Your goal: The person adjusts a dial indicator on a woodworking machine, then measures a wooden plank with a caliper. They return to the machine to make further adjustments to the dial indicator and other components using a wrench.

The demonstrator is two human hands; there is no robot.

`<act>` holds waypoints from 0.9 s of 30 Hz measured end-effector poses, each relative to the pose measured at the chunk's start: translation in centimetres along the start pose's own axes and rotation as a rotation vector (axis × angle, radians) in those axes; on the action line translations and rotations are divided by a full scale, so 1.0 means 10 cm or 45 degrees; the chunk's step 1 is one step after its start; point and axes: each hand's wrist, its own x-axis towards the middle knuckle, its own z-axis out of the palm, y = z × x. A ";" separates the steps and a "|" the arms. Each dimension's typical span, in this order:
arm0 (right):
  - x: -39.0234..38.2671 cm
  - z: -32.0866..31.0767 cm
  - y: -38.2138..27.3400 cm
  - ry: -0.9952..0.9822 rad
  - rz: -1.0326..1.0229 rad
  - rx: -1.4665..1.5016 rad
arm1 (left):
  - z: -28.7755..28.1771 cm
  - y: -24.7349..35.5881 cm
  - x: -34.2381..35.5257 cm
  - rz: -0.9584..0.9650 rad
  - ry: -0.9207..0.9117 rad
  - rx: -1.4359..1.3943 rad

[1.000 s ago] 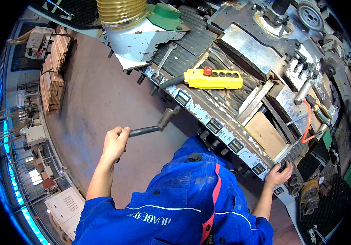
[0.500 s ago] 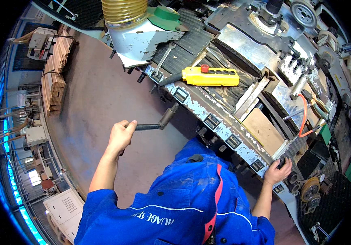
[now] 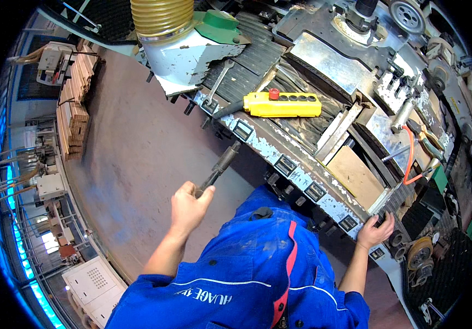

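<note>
My left hand (image 3: 188,204) is closed around the dark grip of a metal crank handle (image 3: 226,159). The crank's cylindrical socket end points up toward the front edge of the machine, beside a small square counter window (image 3: 242,130). Whether the socket sits on a shaft there is hard to make out. At the machine's right end, my right hand (image 3: 375,231) grips the machine's edge (image 3: 351,233), fingers bent over it and the thumb apart. A yellow control pendant (image 3: 282,105) with a red button lies on the machine bed, and an open-end wrench (image 3: 219,82) is left of it.
A ribbed yellow hose (image 3: 162,19) enters a chipped white hood (image 3: 184,57) at the back left. Pliers (image 3: 430,143) and an orange air hose (image 3: 410,156) lie on the right. Stacked timber (image 3: 72,118) stands across the floor at left, beyond a white cabinet (image 3: 94,282).
My left hand has swung the crank's grip right and toward me, turning it about the socket end. My right hand stays at the edge.
</note>
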 end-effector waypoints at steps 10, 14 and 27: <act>0.00 0.03 0.04 0.104 -0.047 -0.022 | -0.21 0.01 0.33 0.040 0.120 0.163; 0.08 -0.15 -0.15 -0.059 0.151 0.075 | -0.15 -0.17 0.29 0.307 0.277 0.186; 0.06 -0.20 -0.13 -0.076 0.186 0.091 | -0.02 -0.13 0.31 0.298 0.370 0.445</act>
